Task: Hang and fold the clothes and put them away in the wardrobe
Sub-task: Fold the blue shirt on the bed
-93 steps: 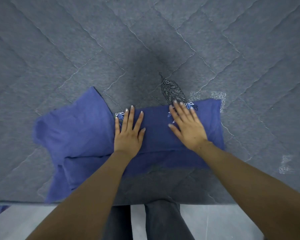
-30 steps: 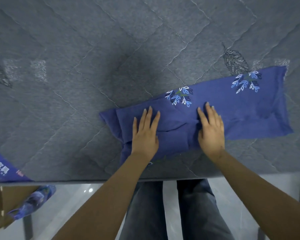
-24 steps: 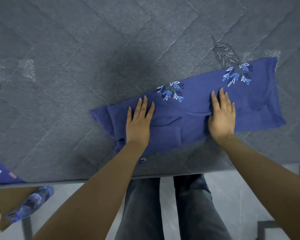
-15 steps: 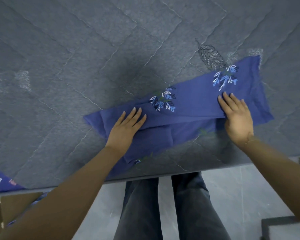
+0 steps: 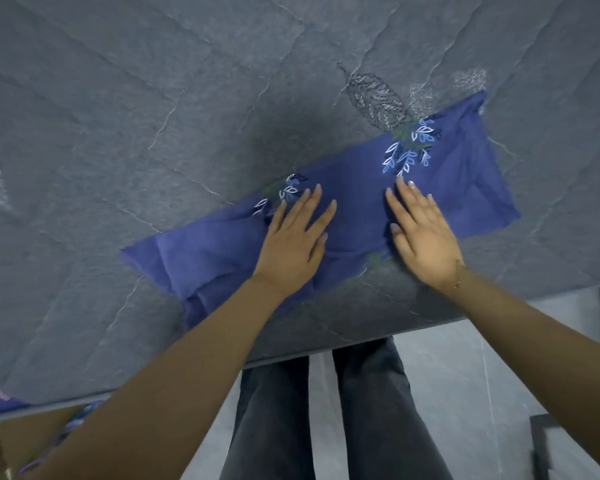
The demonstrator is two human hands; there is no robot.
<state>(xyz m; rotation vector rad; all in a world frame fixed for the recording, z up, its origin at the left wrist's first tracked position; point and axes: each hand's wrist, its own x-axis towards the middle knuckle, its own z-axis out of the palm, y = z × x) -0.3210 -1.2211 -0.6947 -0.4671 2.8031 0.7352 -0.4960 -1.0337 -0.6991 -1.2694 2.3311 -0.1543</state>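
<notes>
Here the blue leaf-print garment (image 5: 354,202) lies as a long folded strip near the edge of the grey quilted mattress (image 5: 153,116), both hands flat on it, left hand (image 5: 293,240) and right hand (image 5: 425,237) with fingers straight, so sweep outward evenly to flatten creases before the next fold.

The folded cloth (image 5: 354,202) is dark blue, with little sprigs of white and light blue leaves (image 5: 409,147) sewn on it and thin green stems. It lies on a grey quilted mattress (image 5: 153,133) with pale stitched lines that cross in diamonds, a dark grey leaf shape (image 5: 374,97) sewn with silvery thread, and some whitish patches. The person's trousers (image 5: 326,417) are dark grey, and the floor (image 5: 465,358) is light grey.
</notes>
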